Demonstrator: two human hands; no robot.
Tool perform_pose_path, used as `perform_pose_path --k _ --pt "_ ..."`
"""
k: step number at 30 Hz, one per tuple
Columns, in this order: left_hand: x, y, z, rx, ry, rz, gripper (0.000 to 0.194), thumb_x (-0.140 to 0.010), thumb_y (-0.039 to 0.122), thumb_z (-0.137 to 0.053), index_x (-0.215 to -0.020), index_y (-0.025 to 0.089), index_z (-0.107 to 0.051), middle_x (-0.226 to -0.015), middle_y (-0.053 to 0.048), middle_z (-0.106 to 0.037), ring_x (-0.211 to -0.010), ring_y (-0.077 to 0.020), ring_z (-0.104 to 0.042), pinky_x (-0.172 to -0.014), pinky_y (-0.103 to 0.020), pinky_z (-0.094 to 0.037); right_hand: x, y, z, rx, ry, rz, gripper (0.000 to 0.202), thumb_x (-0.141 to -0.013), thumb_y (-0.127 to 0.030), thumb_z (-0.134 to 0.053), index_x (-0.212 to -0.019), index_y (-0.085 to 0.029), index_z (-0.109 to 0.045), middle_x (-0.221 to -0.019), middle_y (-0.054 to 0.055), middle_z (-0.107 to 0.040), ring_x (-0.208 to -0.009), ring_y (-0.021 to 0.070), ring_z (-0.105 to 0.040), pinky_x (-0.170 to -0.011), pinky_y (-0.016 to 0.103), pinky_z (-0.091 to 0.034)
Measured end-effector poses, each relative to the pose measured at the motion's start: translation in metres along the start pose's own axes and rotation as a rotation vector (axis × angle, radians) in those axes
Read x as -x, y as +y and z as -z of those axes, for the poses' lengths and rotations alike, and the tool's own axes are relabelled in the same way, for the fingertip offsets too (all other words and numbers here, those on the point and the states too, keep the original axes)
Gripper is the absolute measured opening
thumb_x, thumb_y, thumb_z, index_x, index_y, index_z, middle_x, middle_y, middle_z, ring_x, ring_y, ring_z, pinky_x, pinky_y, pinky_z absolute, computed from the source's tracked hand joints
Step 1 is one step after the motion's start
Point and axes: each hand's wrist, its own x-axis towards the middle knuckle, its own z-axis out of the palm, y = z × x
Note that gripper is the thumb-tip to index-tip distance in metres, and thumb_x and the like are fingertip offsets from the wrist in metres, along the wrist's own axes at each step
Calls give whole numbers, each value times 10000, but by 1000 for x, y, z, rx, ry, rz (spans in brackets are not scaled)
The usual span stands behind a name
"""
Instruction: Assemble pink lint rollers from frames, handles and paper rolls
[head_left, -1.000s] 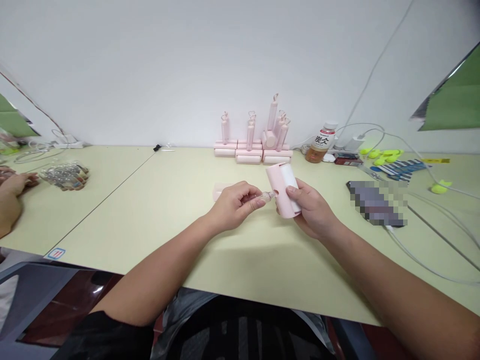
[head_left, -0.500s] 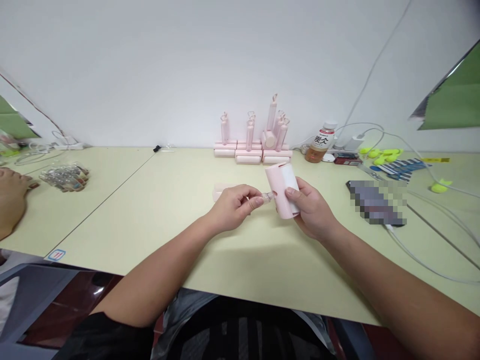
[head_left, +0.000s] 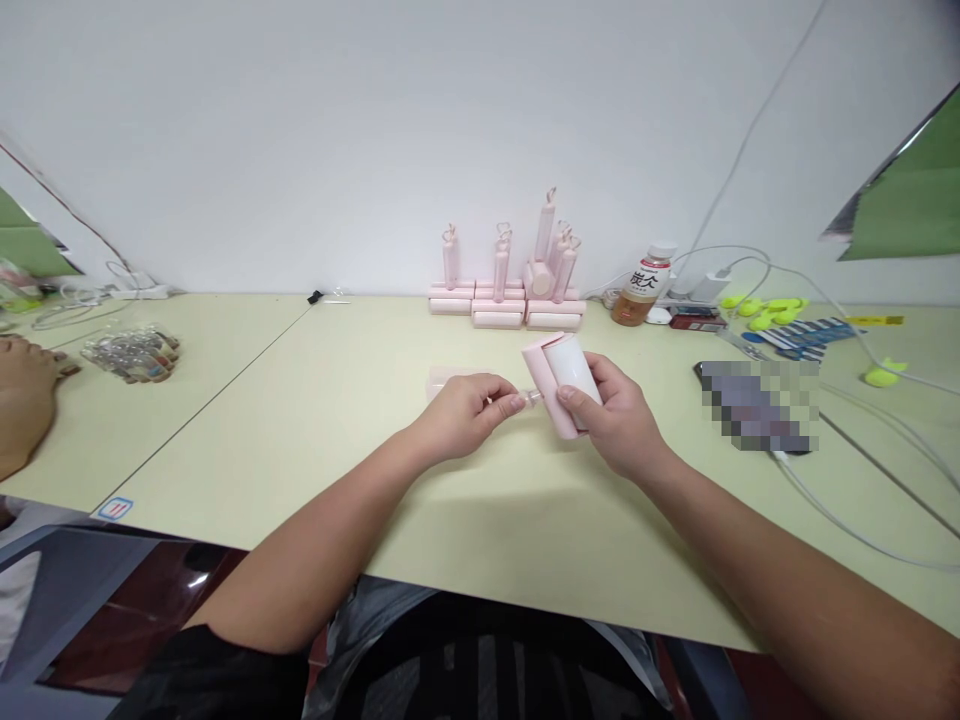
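Above table point(head_left: 322, 400), pink roller point(head_left: 559, 388), long axis tilted, top leftward

Wall point(head_left: 337, 150): bright, fairly even light
Counter point(head_left: 300, 430): soft shadow toward front edge
Phone point(head_left: 754, 405): pixelated
Dark red surface point(head_left: 142, 610): small glare

view: head-worn | from: close above the table point(head_left: 510, 540) | facing: forward, tilted down | background: wall point(head_left: 337, 130)

1. The roller shell point(head_left: 547, 385) at centre looked like smooth plastic.
2. The bottle point(head_left: 643, 286) right of centre looked like glossy clear plastic.
3. The green cloth point(head_left: 909, 195) at upper right looked matt.
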Motion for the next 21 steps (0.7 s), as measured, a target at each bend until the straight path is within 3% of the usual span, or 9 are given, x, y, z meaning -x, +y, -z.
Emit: perform_pose_path --k 8,21 --pt "0 3 2 -165 -30 -16 252 -915 374 -530 -876 183 -690 -803 -30 -669 -707 -148 -579 -654 -267 -424 0 3 -2 40 2 50 467 -781 -489 -674 -1110 -176 -565 -1016 78 -666 -863 228 -609 -699 326 -486" --pt "1 3 0 -198 -63 5 265 -905 401 -541 -819 175 -649 -781 -29 -640 -708 -155 -569 -639 -273 -409 6 7 -12 97 -16 -38 492 -782 -442 -651 -1185 -181 -542 -1037 77 -657 -902 250 -599 -759 367 -490"
